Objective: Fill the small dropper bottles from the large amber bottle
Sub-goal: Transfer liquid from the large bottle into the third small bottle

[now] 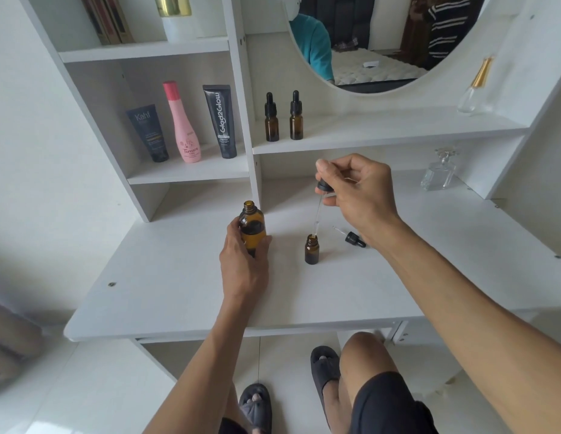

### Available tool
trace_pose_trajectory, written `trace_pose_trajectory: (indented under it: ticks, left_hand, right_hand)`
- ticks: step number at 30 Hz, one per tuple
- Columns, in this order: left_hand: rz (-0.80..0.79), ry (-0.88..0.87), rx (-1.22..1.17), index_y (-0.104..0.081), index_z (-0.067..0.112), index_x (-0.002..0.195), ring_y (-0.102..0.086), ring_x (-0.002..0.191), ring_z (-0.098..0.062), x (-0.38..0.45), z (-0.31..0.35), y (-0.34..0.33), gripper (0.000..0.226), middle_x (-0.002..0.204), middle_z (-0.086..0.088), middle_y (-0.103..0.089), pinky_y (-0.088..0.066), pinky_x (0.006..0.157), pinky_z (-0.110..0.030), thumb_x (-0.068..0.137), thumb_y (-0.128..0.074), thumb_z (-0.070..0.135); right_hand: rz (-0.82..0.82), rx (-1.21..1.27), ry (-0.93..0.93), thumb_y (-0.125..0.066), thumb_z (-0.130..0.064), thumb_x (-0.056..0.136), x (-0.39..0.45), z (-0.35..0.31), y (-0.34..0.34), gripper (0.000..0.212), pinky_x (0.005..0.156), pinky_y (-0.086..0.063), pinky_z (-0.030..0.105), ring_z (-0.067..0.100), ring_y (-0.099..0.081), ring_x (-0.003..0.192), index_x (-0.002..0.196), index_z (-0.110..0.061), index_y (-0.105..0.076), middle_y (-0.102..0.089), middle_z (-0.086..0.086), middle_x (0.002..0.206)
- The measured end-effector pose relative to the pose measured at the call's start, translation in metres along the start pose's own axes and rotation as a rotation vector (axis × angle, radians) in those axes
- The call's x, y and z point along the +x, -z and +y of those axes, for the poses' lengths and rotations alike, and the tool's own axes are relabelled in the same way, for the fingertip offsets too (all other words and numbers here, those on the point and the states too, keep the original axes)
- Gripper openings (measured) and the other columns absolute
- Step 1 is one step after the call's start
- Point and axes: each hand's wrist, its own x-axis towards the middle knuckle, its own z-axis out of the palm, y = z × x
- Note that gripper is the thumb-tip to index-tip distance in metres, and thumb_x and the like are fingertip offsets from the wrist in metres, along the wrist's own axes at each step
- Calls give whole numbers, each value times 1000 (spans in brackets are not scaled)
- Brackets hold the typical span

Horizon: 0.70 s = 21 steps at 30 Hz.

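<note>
The large amber bottle [251, 221] stands uncapped on the white desk [166, 286], and my left hand [245, 261] is wrapped around its lower half. My right hand [356, 191] pinches the black bulb of a long glass dropper [319, 211]. Its tip sits at the open mouth of a small amber dropper bottle [311, 249] standing mid-desk. A small black dropper cap [354, 239] lies on its side just right of that bottle. Two more small dropper bottles, left one [271, 119] and right one [296, 117], stand capped on the shelf behind.
The left shelf holds a dark tube [149, 133], a pink bottle [182, 123] and a black tube [222, 120]. Clear glass perfume bottles stand at the right, one on the desk [437, 173] and one on the upper shelf [473, 89]. A round mirror [382, 42] hangs above.
</note>
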Motion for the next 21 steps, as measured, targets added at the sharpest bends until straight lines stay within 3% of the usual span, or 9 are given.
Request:
trace_pose_trajectory:
  ticks: [7,13,21]
  left_hand:
    - [-1,9,4,-47,26,130,-63,84,-13,-1,2,1,44,108,4,-65,-41,66,-13,90,-67,25]
    - [-1,-3,5,-46,27,129,-64,89,-17,0,1,-1,44,109,4,-65,-44,74,-23,90,-67,26]
    - [5,-6,11,-47,24,130,-61,91,-16,0,2,0,45,110,3,-64,-43,76,-23,90,-67,25]
  right_hand:
    - [-19,-26,10,-74,-29,89,0,5,-1,22,61,-60,27,16,-75,73,90,-7,-72,-76,12,84]
    - [-49,-54,12,-75,-30,89,-1,9,-4,22,60,-58,26,14,-75,72,88,-9,-72,-76,11,84]
    - [-91,-83,26,-74,-27,90,-5,9,-5,17,63,-60,25,14,-75,71,83,-12,-72,-76,8,84]
